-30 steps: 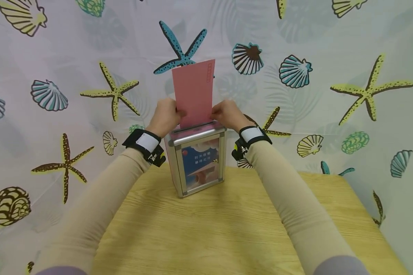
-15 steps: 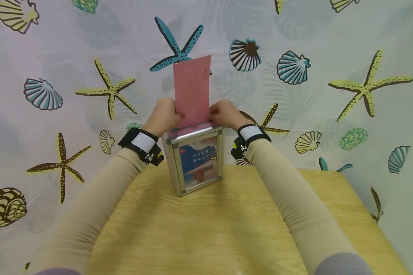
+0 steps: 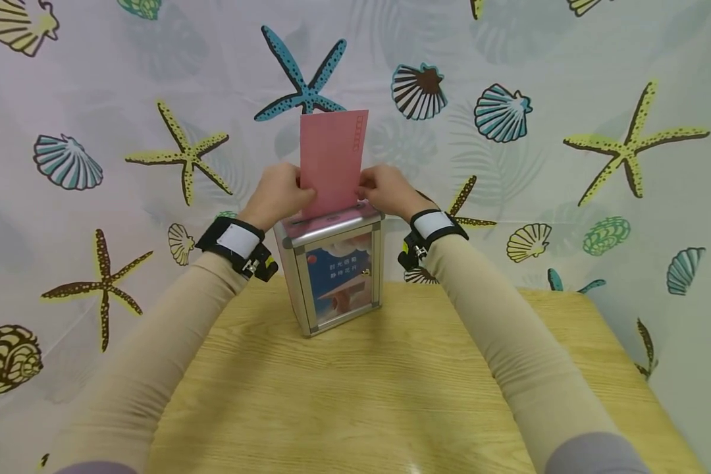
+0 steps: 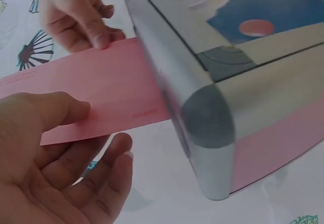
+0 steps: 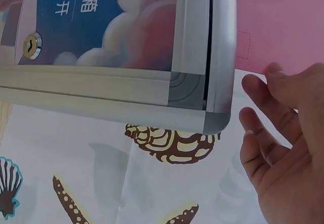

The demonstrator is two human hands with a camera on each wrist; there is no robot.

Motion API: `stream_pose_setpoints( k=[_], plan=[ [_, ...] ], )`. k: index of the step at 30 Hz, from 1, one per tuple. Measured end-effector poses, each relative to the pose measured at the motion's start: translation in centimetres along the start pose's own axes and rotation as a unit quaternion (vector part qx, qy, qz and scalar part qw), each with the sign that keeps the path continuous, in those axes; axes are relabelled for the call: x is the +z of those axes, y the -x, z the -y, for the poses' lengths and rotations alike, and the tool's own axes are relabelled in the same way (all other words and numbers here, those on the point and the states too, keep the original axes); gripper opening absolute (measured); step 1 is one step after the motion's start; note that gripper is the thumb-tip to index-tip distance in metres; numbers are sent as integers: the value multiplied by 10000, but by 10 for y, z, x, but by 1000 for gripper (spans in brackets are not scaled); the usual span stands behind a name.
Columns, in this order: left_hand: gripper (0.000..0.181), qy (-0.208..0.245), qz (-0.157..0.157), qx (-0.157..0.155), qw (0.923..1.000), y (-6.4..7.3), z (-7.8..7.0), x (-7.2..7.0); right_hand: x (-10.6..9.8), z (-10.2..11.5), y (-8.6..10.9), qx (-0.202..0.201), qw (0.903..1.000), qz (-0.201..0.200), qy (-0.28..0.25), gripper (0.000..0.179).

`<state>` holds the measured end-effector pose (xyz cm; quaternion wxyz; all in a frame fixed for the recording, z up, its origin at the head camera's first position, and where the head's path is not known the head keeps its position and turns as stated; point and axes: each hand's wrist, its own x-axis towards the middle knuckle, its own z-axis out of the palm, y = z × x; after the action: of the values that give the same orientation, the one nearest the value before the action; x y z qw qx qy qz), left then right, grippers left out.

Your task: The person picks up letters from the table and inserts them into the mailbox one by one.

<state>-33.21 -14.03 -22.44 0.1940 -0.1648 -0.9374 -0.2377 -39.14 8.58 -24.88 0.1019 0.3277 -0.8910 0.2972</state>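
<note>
A pink envelope stands upright over the top of a silver-framed letter box. Its lower end meets the box's top at the slot; how far it reaches inside is hidden. My left hand pinches the envelope's left edge low down, thumb on the near face, as the left wrist view shows with the hand beside the box corner. On the opposite edge, my right hand pinches the envelope between thumb and fingers; the right wrist view has this hand just off the box's top rim.
The box stands on a wood-grain table near its back edge. Behind hangs a pale curtain printed with starfish and shells. A small brass lock sits on the box's front door.
The envelope, tilted a second ago, now stands straighter, its top edge nearly level and a little lower in the view. Both hands keep hold of its edges. The head view has shifted slightly.
</note>
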Motion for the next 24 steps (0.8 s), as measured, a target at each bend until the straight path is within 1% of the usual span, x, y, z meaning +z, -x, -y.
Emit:
stream_pose_setpoints(
  k=[4,6,10,14,18,21,24],
  plan=[
    [18,188,-70,122,9997,-1,0,-3,3,-1,0,61,9999,77,90,18],
    [18,221,-35,118,9997,0,1,-2,3,-2,-1,48,10000,40,44,19],
    [19,221,46,197,9996,2,6,4,0,0,-2,-12,9996,-218,-154,17],
    [19,243,65,222,9994,2,10,7,-2,0,-2,-53,9991,-397,-107,15],
    [18,150,-132,202,9996,1,9,4,-3,1,-1,14,9994,-323,-84,15],
    [18,82,-287,280,9992,0,8,2,-3,3,0,112,9997,-181,-120,15],
    [21,84,-332,377,9987,-1,9,2,-5,4,0,162,9997,-133,-122,15]
  ],
)
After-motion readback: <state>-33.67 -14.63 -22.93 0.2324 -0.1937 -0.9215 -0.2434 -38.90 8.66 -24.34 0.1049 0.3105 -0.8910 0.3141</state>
